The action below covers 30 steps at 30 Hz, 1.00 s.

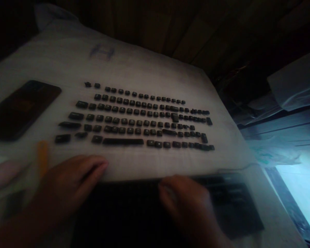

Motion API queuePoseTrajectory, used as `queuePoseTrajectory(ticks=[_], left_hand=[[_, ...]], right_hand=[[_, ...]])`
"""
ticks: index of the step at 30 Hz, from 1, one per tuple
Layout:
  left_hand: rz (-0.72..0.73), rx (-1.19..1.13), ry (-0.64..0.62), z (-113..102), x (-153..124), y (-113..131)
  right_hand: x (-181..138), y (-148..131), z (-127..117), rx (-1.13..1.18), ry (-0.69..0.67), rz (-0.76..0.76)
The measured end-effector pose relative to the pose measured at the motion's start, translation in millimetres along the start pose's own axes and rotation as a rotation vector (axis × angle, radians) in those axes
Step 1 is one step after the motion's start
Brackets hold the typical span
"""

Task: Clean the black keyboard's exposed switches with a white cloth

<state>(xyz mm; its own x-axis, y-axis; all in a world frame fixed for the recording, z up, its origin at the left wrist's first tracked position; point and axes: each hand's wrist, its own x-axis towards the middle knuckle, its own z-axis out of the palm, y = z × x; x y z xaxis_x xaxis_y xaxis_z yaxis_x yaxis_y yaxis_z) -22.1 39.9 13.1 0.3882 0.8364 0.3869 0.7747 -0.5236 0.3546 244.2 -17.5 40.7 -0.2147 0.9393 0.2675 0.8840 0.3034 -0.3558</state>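
A black keyboard base [129, 210] lies along the near edge of the table, dark and partly blurred. My left hand [71, 181] is at its upper left corner, thumb and fingertips drawn together; whether anything is between them cannot be made out. Over the right-of-middle part of the base, my right hand [187, 198] is closed in a pinch, with a small pale patch between thumb and forefinger that is too blurred to name. Beyond both hands, loose black keycaps [136, 112] lie in several rows, with the long spacebar keycap [123, 141] in the nearest row.
A dark smartphone [23, 108] lies at the left on the pale table cover [155, 72]. An orange strip-like object [42, 156] is beside my left hand. A thin cable [240, 168] runs behind the base's right end. Clear plastic [276, 151] hangs beyond the table's right edge.
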Motion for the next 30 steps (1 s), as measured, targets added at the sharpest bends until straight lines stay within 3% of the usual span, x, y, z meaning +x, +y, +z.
queuePoseTrajectory(ticks=[6,12,18,30], left_hand=[[0.036,0.036,0.009,1,1,1],[0.019,-0.008,0.024,3,1,0],[-0.048,-0.039,-0.047,-1,2,4],[-0.039,-0.063,-0.04,2,-1,4]], right_hand=[[1,2,-3,0.102,0.042,0.017],[2,7,-9,0.264,0.086,0.132],[1,-2,-2,0.269,0.101,0.044],[0,-8,3,0.133,0.058,-0.056]])
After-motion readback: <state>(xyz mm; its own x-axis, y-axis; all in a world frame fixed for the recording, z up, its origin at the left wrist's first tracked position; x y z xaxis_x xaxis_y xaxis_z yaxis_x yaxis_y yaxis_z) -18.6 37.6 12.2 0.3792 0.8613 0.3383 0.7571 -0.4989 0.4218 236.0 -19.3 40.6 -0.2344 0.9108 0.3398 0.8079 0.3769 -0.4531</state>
